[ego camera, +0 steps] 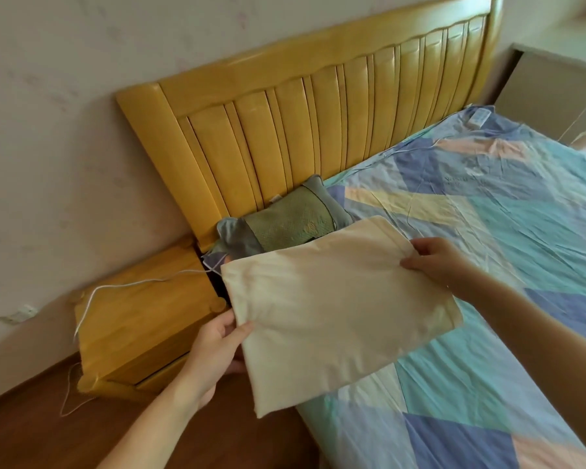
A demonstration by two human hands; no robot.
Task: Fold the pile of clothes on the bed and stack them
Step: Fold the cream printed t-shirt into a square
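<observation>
A folded cream cloth (pixel 332 309) is held flat above the near left corner of the bed (pixel 508 231), partly overhanging the bed's edge. My left hand (pixel 214 350) grips its left edge, thumb on top and fingers underneath. My right hand (pixel 437 262) pinches its far right corner. The bed is covered by a patchwork sheet of blue, teal, yellow and pink. No pile of clothes is in view.
A green and grey pillow (pixel 285 225) lies against the yellow wooden headboard (pixel 318 106), just beyond the cloth. A wooden nightstand (pixel 139 326) with a white cable (pixel 132 284) across it stands left of the bed. Dark wood floor (pixel 31 434) lies below.
</observation>
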